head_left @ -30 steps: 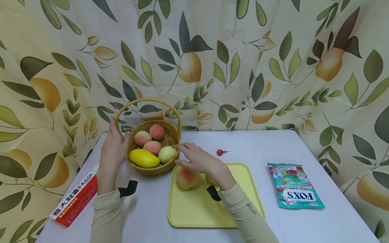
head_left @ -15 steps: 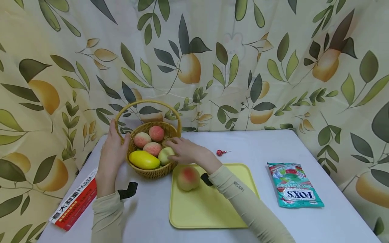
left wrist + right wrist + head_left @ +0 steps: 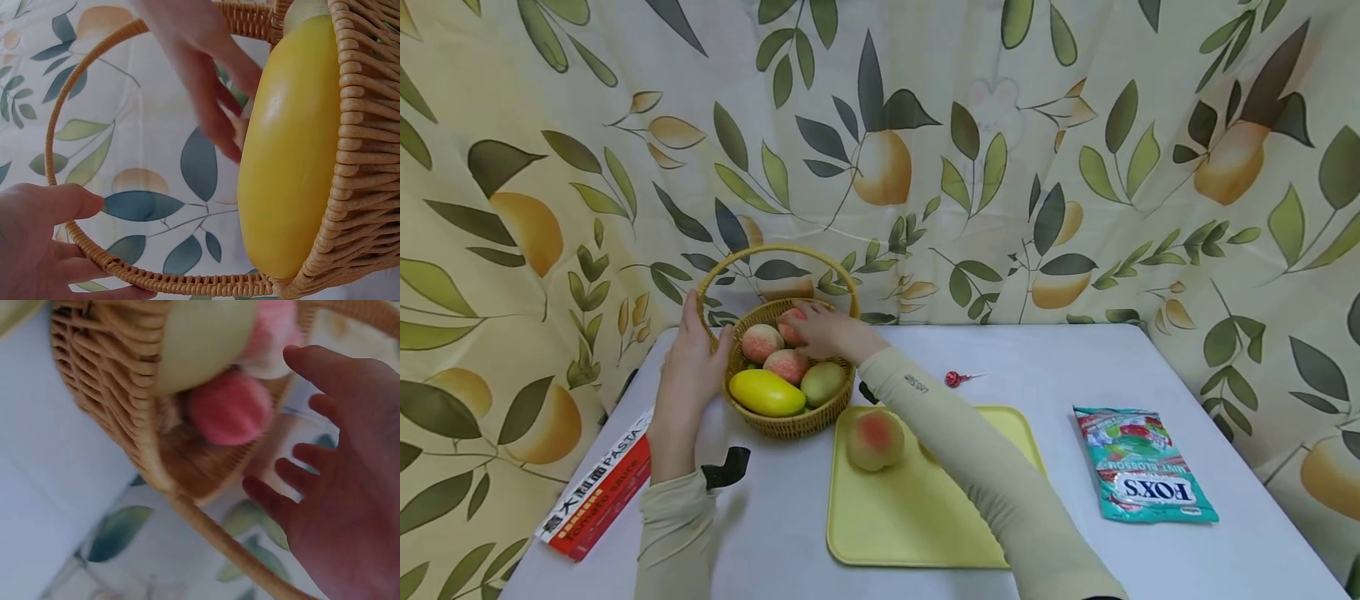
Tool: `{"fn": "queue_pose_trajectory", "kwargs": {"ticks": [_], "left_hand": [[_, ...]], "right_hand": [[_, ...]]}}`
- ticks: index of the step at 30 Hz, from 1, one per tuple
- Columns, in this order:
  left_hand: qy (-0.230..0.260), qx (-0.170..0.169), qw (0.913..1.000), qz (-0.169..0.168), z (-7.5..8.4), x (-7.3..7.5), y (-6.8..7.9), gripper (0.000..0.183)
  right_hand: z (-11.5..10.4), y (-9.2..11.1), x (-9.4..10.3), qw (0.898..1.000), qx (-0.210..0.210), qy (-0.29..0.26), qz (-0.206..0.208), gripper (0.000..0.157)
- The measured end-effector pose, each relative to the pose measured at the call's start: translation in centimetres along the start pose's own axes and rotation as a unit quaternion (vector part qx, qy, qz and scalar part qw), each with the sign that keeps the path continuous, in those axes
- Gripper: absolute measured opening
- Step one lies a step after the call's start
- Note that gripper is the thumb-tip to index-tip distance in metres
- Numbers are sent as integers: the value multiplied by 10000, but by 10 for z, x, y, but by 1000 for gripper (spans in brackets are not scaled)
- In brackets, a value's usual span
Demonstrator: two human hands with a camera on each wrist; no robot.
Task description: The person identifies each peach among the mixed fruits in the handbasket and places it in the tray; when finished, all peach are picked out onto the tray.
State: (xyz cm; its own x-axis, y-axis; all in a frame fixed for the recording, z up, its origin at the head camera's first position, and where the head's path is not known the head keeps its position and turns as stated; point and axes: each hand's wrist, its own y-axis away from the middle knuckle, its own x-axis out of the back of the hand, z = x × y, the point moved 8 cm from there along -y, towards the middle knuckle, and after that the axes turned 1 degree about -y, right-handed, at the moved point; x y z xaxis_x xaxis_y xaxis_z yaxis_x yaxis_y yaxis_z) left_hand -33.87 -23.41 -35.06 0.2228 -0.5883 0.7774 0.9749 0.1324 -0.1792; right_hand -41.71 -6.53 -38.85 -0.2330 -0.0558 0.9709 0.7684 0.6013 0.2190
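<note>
A wicker basket (image 3: 790, 425) with a tall arched handle holds three pink peaches (image 3: 762, 343), a smooth yellow oblong fruit (image 3: 767, 393) and a pale green fruit (image 3: 823, 383). My left hand (image 3: 688, 375) holds the handle's left side, thumb on one side and fingers on the other, as the left wrist view shows. Over the back of the basket my right hand (image 3: 827, 329) reaches above the rearmost peach (image 3: 230, 407). Its fingers are spread and slightly bent, apart from the fruit in the right wrist view.
A yellow tray (image 3: 917, 533) bears a larger peach (image 3: 876, 440); a second greenish item there is mostly hidden by my right sleeve. A lollipop (image 3: 955, 379), a teal FOX'S candy bag (image 3: 1146, 467) and a red-and-white pasta box (image 3: 598, 487) lie on the table.
My right hand has travelled left and farther back, from above the tray's edge, past the pale green fruit, to the rear peach. The left hand stays at the handle.
</note>
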Motion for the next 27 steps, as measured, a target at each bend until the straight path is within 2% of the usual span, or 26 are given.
{"fn": "queue_pose_trajectory", "kwargs": {"ticks": [3, 6, 10, 12, 15, 17, 22, 27], "left_hand": [[-21, 0, 10000, 20, 0, 0, 2, 83], [-15, -76, 10000, -18, 1, -2, 2, 83], [0, -159, 9999, 17, 2, -1, 0, 82], [10, -146, 9999, 64, 2, 0, 0, 82], [44, -136, 9999, 54, 4, 0, -2, 83], [47, -133, 9999, 37, 4, 0, -2, 83], [-25, -145, 9998, 104, 3, 1, 1, 82], [-26, -159, 9998, 152, 2, 3, 2, 82]], "right_hand": [[4, -14, -8, 9997, -53, -150, -197, 64], [8, -18, -15, 9992, -142, -175, -334, 67], [9, -19, -12, 9997, -133, 183, -65, 72], [9, -22, -10, 9990, -119, 394, 179, 68], [12, -20, -9, 9974, -183, 615, 315, 57], [14, -17, -12, 9981, -236, 508, 265, 50], [15, -9, -16, 9991, -254, 202, 289, 50], [15, -10, -15, 9981, -193, 295, 501, 48]]}}
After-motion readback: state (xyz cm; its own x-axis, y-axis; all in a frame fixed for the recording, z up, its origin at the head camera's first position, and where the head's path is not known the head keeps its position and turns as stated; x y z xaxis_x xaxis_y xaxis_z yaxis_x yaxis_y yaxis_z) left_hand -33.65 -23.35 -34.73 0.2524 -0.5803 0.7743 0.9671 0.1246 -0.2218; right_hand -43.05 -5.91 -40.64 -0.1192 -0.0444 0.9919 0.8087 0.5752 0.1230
